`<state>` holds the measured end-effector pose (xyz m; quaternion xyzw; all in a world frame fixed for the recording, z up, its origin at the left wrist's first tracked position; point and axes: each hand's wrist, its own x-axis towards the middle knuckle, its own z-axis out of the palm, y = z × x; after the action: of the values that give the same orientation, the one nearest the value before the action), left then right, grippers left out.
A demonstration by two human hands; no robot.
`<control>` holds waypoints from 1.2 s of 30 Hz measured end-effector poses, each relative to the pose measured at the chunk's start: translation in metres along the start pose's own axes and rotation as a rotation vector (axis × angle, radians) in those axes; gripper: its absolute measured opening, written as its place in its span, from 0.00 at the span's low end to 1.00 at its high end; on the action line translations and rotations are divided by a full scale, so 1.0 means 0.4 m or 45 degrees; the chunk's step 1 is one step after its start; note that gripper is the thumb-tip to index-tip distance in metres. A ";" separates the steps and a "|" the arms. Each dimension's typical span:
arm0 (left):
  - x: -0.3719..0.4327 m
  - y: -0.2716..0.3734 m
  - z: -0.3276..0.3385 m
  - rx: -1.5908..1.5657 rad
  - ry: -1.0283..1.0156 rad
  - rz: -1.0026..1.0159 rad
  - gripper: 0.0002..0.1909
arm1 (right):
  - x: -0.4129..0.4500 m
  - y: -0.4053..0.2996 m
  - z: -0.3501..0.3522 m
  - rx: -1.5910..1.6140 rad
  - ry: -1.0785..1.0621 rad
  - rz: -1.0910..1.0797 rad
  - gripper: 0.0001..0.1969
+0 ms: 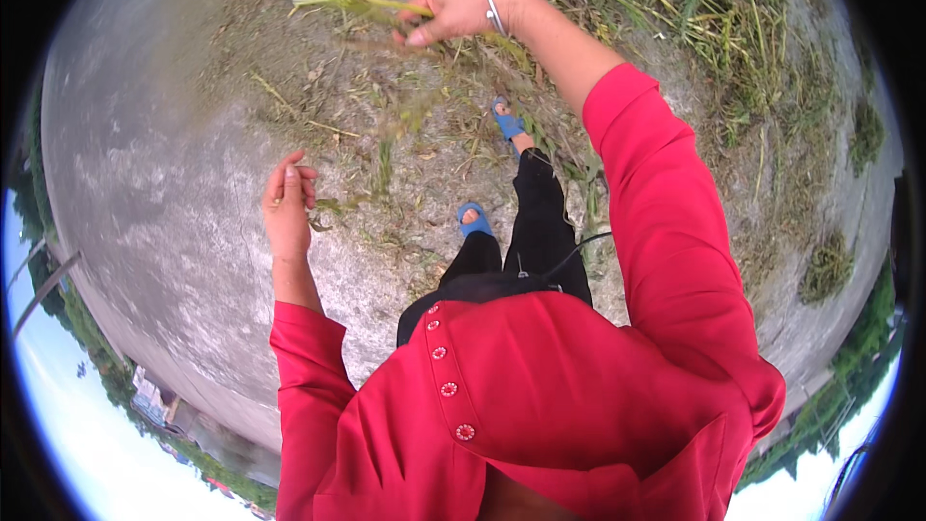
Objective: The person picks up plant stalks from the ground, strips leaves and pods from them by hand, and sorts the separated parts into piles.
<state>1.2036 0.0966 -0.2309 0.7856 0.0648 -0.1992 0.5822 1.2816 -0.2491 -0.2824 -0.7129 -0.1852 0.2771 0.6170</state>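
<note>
My right hand [445, 14], with a silver bangle at the wrist, grips a bunch of green and yellow plant stalks [362, 3]. Their far ends point left and blur into a brownish clump, perhaps roots. Leafy parts, also blurred, trail below the hand. Lower on the left, my left hand [289, 195] is raised over the concrete, its fingers loosely bent and somewhat apart, with nothing seen in its grasp. Green leaves [333, 206] show just to its right; whether they touch it cannot be told.
A large heap of cut green and yellow stalks [694, 7] lies at the upper right. Loose leaves and stems litter the concrete ground [181, 231] around my feet in blue sandals [475, 220]. A small plant clump [826, 268] lies at the far right.
</note>
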 end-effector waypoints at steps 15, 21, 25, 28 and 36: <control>-0.292 0.458 -0.168 -0.027 0.339 0.683 0.17 | 0.087 -0.669 0.310 -0.553 0.983 -0.683 0.08; -0.282 0.512 -0.152 -0.182 0.019 0.825 0.18 | 0.129 -0.621 0.554 -0.134 0.798 -0.618 0.09; -0.279 0.458 -0.212 0.004 0.107 0.787 0.13 | 0.066 -0.634 0.582 0.136 0.338 -0.513 0.15; -0.310 0.441 -0.232 0.080 0.218 0.776 0.13 | -0.059 -0.702 0.520 -0.506 0.575 -0.281 0.11; -0.397 0.323 -0.245 0.514 0.362 0.711 0.13 | -0.022 -0.905 0.418 -1.374 0.866 -1.590 0.09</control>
<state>1.1250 0.1689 -0.0306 0.8918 -0.1125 0.0697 0.4326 1.1987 -0.0630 0.0605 -0.7191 -0.4518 -0.4610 0.2575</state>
